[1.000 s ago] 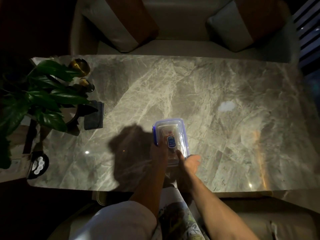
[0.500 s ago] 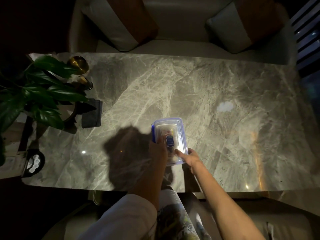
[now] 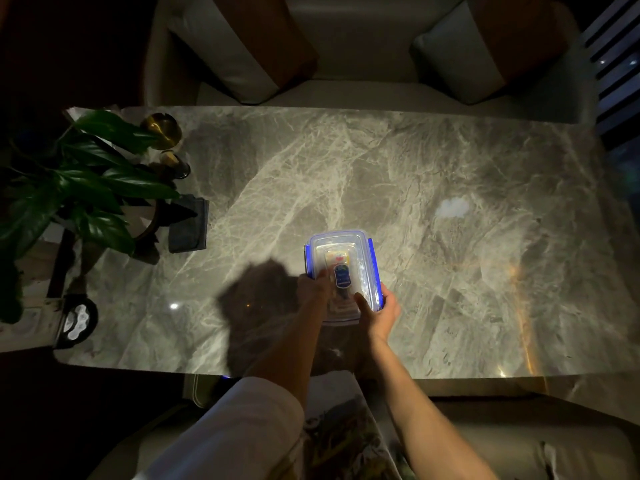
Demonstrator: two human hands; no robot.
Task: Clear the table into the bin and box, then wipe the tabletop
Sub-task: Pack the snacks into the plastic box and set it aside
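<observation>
A clear plastic box (image 3: 349,252) with a lid and blue side clips sits on the grey marble tabletop (image 3: 450,271), near the front middle. A blue label and some small items show through the lid. My left hand (image 3: 313,287) grips the box's near left side, fingers on the lid. My right hand (image 3: 381,311) holds the near right corner, thumb on top of the lid and fingers curled round the blue clip.
A leafy plant (image 3: 76,188) stands at the table's left end with a gold cup (image 3: 162,129), a small glass (image 3: 176,164) and a dark folded cloth (image 3: 188,225) beside it. A round black object (image 3: 78,322) lies at the front left. A sofa (image 3: 363,91) runs behind.
My right hand has moved from beside the box's near end onto its right corner and now clasps the blue clip. My left hand stays on the box's left side.
</observation>
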